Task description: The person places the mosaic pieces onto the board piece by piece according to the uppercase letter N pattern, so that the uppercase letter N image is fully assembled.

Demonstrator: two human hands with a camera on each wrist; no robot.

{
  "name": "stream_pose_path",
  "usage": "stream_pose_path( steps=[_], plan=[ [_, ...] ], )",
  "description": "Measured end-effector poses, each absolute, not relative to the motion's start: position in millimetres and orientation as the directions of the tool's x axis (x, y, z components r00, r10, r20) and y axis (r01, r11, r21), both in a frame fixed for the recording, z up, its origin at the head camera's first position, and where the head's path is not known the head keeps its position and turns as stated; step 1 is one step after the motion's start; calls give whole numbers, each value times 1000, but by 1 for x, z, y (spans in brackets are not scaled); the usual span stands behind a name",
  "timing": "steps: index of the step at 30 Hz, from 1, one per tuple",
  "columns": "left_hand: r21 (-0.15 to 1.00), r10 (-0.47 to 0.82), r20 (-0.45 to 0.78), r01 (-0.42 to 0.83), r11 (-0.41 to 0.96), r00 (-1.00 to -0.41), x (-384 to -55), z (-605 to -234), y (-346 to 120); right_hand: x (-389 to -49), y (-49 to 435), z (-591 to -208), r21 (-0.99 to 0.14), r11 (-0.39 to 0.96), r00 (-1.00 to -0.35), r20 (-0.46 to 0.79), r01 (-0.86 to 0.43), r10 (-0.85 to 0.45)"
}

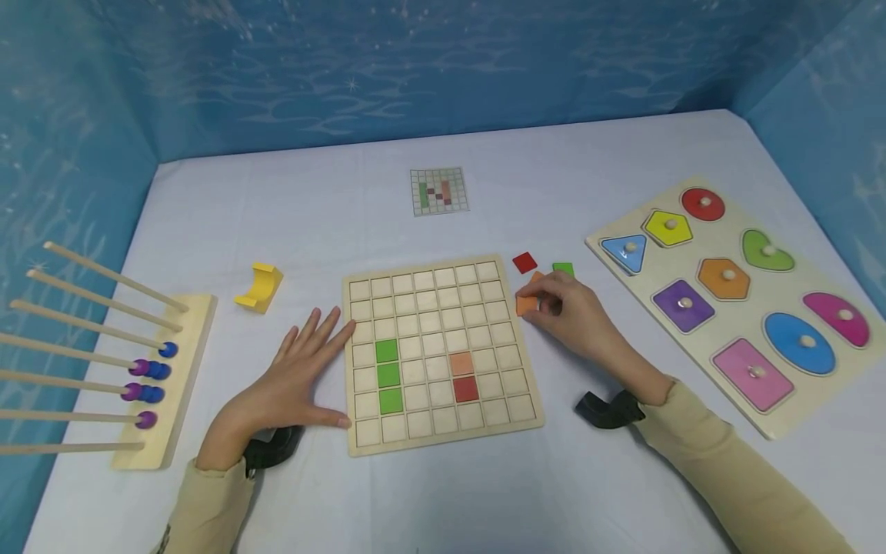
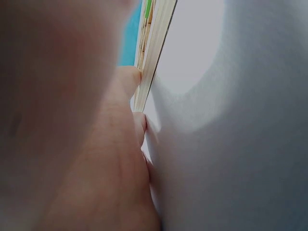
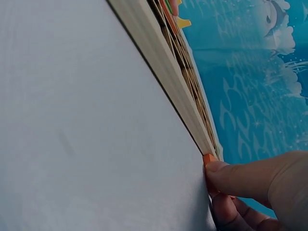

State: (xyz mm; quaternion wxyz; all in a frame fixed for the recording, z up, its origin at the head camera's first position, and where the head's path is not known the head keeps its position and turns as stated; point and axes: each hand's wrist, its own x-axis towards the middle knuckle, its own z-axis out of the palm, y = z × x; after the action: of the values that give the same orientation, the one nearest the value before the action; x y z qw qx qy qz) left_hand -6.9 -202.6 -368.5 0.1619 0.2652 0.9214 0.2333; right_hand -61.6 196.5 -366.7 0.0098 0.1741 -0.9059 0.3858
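Observation:
Thumb and fingers of my right hand (image 1: 574, 315) pinch an orange square tile (image 1: 525, 306) right at the right edge of the wooden grid board (image 1: 422, 323). The same tile (image 3: 208, 160) shows beside the board's edge in the right wrist view. My left hand (image 1: 294, 385) lies with fingers spread, thumb and fingertips at the board's left edge. In the grid sit three green tiles (image 1: 389, 375) in a column, a light orange tile (image 1: 461, 363) and a red tile (image 1: 466, 389) below it. Another orange tile (image 1: 537, 276) is partly hidden by my right hand.
A loose red tile (image 1: 524, 262) and a green tile (image 1: 564, 268) lie near my right hand. Behind the board is a pattern card (image 1: 439, 191). A shape puzzle (image 1: 667, 269) stands right; a bead-peg rack (image 1: 187, 346) and yellow curved block (image 1: 261, 288) are left.

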Motion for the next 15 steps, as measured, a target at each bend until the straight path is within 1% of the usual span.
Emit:
stream_pose_path(
  steps=[6,11,15],
  plan=[
    [539,567,-169,406,738,-806,-6,-367,-203,-60,196,-365,-703,636,-943,165,-318,-289],
    [544,568,-168,404,735,-806,-6,-367,-203,-60,200,-356,-714,649,-962,147,-263,-228],
    [541,568,-158,410,734,-808,-6,-367,-203,-62,202,-346,-720,648,-968,169,-250,-185]
  ],
)
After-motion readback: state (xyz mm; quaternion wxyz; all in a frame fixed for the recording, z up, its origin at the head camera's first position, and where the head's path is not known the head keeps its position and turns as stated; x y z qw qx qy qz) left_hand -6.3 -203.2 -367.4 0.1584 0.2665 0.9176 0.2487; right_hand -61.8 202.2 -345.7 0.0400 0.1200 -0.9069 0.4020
